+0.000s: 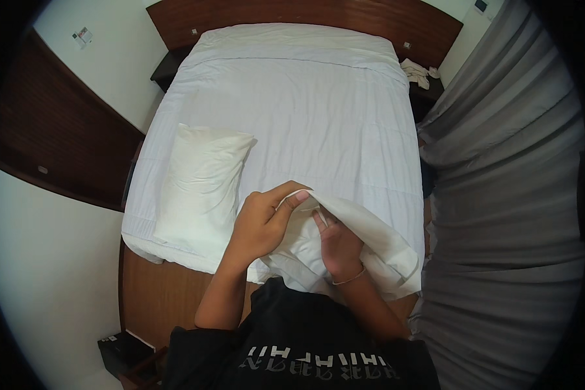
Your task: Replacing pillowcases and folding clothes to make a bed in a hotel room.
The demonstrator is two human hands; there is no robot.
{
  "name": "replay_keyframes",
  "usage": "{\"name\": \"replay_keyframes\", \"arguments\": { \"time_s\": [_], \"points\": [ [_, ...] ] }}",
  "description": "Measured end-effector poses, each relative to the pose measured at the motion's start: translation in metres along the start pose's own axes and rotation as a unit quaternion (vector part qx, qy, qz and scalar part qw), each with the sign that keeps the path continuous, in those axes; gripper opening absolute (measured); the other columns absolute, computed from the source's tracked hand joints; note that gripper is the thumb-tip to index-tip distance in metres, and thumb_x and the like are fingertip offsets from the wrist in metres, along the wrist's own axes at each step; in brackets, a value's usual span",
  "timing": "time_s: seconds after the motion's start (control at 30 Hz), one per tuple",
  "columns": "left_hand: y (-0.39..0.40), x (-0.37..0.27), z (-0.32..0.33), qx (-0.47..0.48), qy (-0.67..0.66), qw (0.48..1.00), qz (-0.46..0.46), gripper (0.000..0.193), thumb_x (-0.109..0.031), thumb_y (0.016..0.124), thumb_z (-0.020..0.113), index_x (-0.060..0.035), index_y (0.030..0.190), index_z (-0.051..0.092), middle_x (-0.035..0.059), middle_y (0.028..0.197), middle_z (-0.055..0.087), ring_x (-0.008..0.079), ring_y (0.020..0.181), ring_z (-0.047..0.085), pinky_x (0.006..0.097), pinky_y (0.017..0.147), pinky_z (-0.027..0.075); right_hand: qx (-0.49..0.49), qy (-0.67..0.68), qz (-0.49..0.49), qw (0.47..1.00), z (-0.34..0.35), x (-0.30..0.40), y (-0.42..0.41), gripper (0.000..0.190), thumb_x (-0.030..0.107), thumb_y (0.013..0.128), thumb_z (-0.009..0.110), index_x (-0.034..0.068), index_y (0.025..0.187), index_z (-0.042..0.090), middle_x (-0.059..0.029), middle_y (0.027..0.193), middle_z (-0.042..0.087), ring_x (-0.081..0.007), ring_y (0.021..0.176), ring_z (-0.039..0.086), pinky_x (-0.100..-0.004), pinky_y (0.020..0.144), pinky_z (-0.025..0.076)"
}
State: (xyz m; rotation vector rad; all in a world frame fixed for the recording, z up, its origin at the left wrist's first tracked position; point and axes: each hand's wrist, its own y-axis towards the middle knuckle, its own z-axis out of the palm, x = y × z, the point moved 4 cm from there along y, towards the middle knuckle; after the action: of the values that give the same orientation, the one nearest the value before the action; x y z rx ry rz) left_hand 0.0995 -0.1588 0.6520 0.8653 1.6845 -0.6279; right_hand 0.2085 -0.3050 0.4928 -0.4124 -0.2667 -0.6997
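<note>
My left hand (pixel 263 222) pinches the edge of a white cloth (pixel 385 229), likely a pillowcase, between thumb and fingers. Under the raised fold of this cloth is my right hand (pixel 341 243), palm partly showing. Two of its fingers show apart, while the others are hidden by the fabric, so its grip is unclear. The cloth hangs over my right forearm and bunches between my arms, at the foot of the bed. To the left of my hands, a white pillow (pixel 200 185) lies flat on the white duvet (pixel 302 112).
A wooden headboard (pixel 292 12) stands at the far end, between two dark bedside tables (pixel 165 70). Crumpled cloth (pixel 416 73) lies on the right one. Grey curtains (pixel 507 204) hang along the right. A black box (pixel 124 353) sits at lower left on the wooden floor (pixel 161 292).
</note>
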Motion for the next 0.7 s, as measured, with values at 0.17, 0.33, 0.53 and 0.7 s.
{"name": "replay_keyframes", "arguments": {
  "time_s": [0.17,0.33,0.53,0.7],
  "points": [
    [-0.010,-0.003,0.006,0.034,0.028,0.998,-0.035,0.029,-0.021,0.110,0.058,0.0026,0.111,0.074,0.0093,0.085,0.075,0.0121,0.082,0.066,0.0282,0.079,0.051,0.065,-0.025,0.013,0.998,-0.027,-0.009,0.015,0.047,0.042,0.111,0.044,0.007,0.141,0.053,-0.0120,0.153,0.053,-0.0313,0.148,0.044,-0.0569,0.129,0.026],
    [-0.005,-0.009,0.015,0.010,0.037,0.999,0.006,0.029,-0.023,0.110,0.058,0.0015,0.111,0.075,0.0107,0.080,0.073,0.0116,0.076,0.064,0.0292,0.073,0.050,0.090,-0.038,-0.008,0.995,-0.025,0.000,0.031,0.051,0.043,0.110,0.043,0.007,0.145,0.052,-0.0123,0.155,0.052,-0.0329,0.149,0.043,-0.0569,0.128,0.025],
    [0.016,-0.014,0.015,-0.093,0.168,0.981,0.027,0.025,-0.028,0.108,0.059,-0.0091,0.110,0.075,0.0143,0.058,0.058,0.0260,0.053,0.057,0.0412,0.054,0.041,0.006,0.048,-0.062,0.997,-0.008,0.023,-0.007,0.056,0.045,0.109,0.041,0.007,0.150,0.048,-0.0141,0.160,0.047,-0.0318,0.154,0.037,-0.0572,0.130,0.019],
    [0.033,-0.004,0.014,-0.164,0.266,0.948,0.062,0.020,-0.031,0.107,0.060,-0.0181,0.110,0.075,0.0156,0.057,0.057,0.0371,0.052,0.060,0.0454,0.051,0.040,0.066,0.052,-0.160,0.984,0.013,0.060,-0.047,0.062,0.054,0.104,0.042,0.010,0.146,0.050,-0.0116,0.161,0.044,-0.0361,0.153,0.036,-0.0599,0.127,0.020]
  ]
}}
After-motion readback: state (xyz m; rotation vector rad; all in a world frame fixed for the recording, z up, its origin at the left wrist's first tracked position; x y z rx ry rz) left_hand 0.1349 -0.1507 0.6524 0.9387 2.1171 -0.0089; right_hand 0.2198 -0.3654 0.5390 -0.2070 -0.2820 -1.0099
